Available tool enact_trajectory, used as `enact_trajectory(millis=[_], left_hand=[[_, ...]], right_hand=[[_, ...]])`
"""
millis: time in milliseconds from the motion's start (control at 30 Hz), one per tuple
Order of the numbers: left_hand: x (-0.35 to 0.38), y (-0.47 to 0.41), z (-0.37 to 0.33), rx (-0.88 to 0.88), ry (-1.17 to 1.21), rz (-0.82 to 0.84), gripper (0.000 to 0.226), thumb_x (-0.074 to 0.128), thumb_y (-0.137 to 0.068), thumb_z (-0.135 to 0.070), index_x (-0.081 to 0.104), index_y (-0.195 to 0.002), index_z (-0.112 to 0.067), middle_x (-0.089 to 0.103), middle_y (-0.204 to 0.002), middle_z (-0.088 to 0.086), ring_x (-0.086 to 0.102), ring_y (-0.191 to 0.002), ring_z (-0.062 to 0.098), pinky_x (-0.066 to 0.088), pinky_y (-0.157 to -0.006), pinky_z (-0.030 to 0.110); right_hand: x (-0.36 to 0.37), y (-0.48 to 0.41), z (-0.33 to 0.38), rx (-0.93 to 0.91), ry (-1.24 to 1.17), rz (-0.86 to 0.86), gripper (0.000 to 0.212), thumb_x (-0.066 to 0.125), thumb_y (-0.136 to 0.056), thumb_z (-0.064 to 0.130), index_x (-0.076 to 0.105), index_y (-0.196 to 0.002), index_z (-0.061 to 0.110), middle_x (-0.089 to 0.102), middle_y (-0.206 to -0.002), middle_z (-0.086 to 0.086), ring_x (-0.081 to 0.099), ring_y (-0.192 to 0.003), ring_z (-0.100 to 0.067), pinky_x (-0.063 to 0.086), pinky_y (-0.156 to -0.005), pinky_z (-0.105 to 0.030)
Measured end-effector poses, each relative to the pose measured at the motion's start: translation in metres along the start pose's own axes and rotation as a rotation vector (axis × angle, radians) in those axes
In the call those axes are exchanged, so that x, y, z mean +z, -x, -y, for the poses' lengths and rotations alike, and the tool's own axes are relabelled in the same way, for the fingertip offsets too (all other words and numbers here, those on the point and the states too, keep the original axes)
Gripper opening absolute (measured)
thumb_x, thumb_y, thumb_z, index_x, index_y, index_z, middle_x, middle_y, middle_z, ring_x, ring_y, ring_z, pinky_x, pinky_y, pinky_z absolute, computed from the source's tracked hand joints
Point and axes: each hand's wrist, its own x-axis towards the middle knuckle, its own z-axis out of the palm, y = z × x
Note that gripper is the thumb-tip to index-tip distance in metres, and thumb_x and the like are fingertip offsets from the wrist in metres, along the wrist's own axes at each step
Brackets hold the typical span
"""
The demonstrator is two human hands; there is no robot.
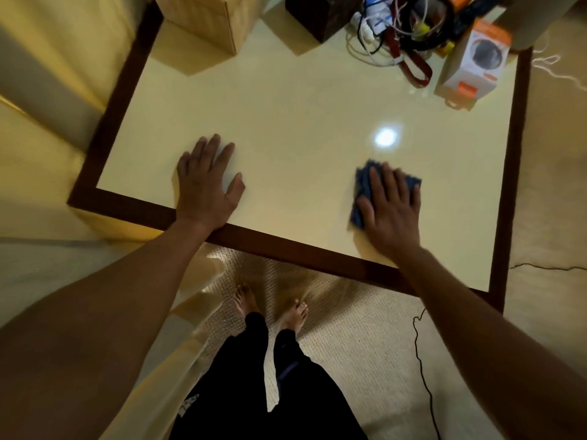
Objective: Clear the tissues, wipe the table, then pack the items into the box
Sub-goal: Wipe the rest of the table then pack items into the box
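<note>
**Two flat hands on the table, one cloth under the right**

Two hands are seen on one cream table edged in dark wood. The left hand is laid palm down on the bare top at the near left, fingers straight and spread, nothing held. The right hand is pressed flat on one blue cloth at the near right, with the fingers straight rather than curled round it. Most of the cloth is covered by that hand, and only its left edge and far corners are shown, somewhat blurred.

Along the far side, three boxes are counted. One cardboard box is set at the far left, its top cut off by the frame. One dark box is placed to its right, also cut off. One white-and-orange carton is stood at the far right corner, and its printing is too blurred to be read. Between the dark box and the carton a tangle of cables is heaped; the separate cables cannot be counted. One red strap is trailed out of it towards the near side.

One bright spot of reflected light is seen on the top, just beyond the cloth. Two bare feet are planted on the carpet below the near edge. One thin black cord is run across the floor at the right.
</note>
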Motion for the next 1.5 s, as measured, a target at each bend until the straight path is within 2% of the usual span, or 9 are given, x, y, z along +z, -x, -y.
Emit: enact_trajectory(millis=[100,333,600,833,967,1067,1233,1333,1500], left_hand=[[0.001,0.0,0.001,0.001,0.019,-0.003,0.063,0.041,-0.101,-0.048,0.037,-0.158,-0.023,0.026,-0.169,0.006,0.018,-0.158,0.027,0.014,-0.126,0.052],[0.0,0.003,0.001,0.005,0.042,-0.006,0.061,0.04,-0.102,-0.046,0.038,-0.158,-0.023,0.026,-0.169,0.005,0.017,-0.158,0.026,0.014,-0.126,0.052],[0.002,0.001,0.003,0.009,0.02,0.0,0.06,0.038,-0.104,-0.049,0.036,-0.159,-0.023,0.025,-0.17,0.005,0.016,-0.158,0.027,0.014,-0.126,0.053],[0.002,0.002,0.004,0.02,0.078,-0.019,0.053,0.036,-0.107,-0.039,0.039,-0.158,-0.023,0.027,-0.169,0.005,0.016,-0.158,0.025,0.015,-0.126,0.052],[0.0,0.001,0.0,0.009,0.068,0.006,0.055,0.035,-0.106,-0.039,0.038,-0.158,-0.022,0.026,-0.169,0.006,0.014,-0.159,0.026,0.013,-0.126,0.053],[-0.001,0.001,-0.002,0.007,0.053,0.019,0.056,0.034,-0.106,-0.04,0.036,-0.158,-0.022,0.025,-0.169,0.006,0.014,-0.159,0.027,0.013,-0.126,0.054],[-0.001,-0.001,0.003,0.0,0.098,0.01,0.06,0.035,-0.104,-0.043,0.035,-0.159,-0.019,0.027,-0.169,0.004,0.015,-0.159,0.024,0.014,-0.126,0.053],[-0.002,0.0,0.004,-0.009,0.135,0.011,0.059,0.036,-0.106,-0.04,0.033,-0.16,-0.017,0.026,-0.17,0.003,0.014,-0.159,0.022,0.014,-0.127,0.052],[0.0,-0.002,0.005,-0.022,0.209,0.01,0.057,0.039,-0.105,-0.04,0.039,-0.157,-0.017,0.026,-0.169,0.002,0.013,-0.159,0.02,0.01,-0.128,0.049]], right_hand=[[0.003,-0.045,0.051,0.067,-0.036,-0.022,0.067,0.021,-0.105,0.055,0.015,-0.164,0.025,0.013,-0.172,-0.004,0.007,-0.158,-0.029,0.004,-0.125,-0.059],[0.016,0.08,0.104,-0.548,0.054,0.173,0.062,0.019,-0.109,0.052,0.007,-0.165,0.027,-0.001,-0.173,0.001,-0.008,-0.159,-0.023,0.003,-0.126,-0.058],[0.004,-0.07,0.109,-0.034,-0.043,-0.015,0.065,0.02,-0.105,0.056,0.014,-0.164,0.029,0.009,-0.172,0.0,0.005,-0.159,-0.025,0.002,-0.125,-0.056],[0.017,0.037,0.125,-0.474,0.044,0.083,0.062,0.026,-0.108,0.054,0.014,-0.164,0.03,0.005,-0.172,0.004,-0.002,-0.159,-0.02,0.003,-0.127,-0.053],[0.003,-0.018,0.061,-0.213,0.018,0.035,0.06,0.026,-0.105,0.052,0.028,-0.16,0.031,0.022,-0.17,0.002,0.017,-0.157,-0.023,0.01,-0.125,-0.052],[-0.01,-0.094,0.075,-0.003,-0.054,0.008,0.061,0.02,-0.106,0.052,0.018,-0.163,0.03,0.011,-0.172,0.003,0.004,-0.158,-0.021,0.001,-0.126,-0.053],[0.006,-0.086,0.161,-0.272,-0.013,0.03,0.062,0.018,-0.106,0.054,0.013,-0.164,0.031,0.005,-0.172,0.003,-0.003,-0.159,-0.022,-0.001,-0.126,-0.055],[0.008,-0.035,0.125,-0.438,0.038,0.07,0.062,0.021,-0.107,0.053,0.017,-0.164,0.03,0.007,-0.172,0.005,-0.002,-0.159,-0.02,0.005,-0.126,-0.055],[-0.013,-0.108,0.052,-0.194,-0.01,0.04,0.06,0.024,-0.106,0.05,0.021,-0.162,0.032,0.013,-0.172,0.005,0.006,-0.158,-0.019,0.005,-0.126,-0.052]])
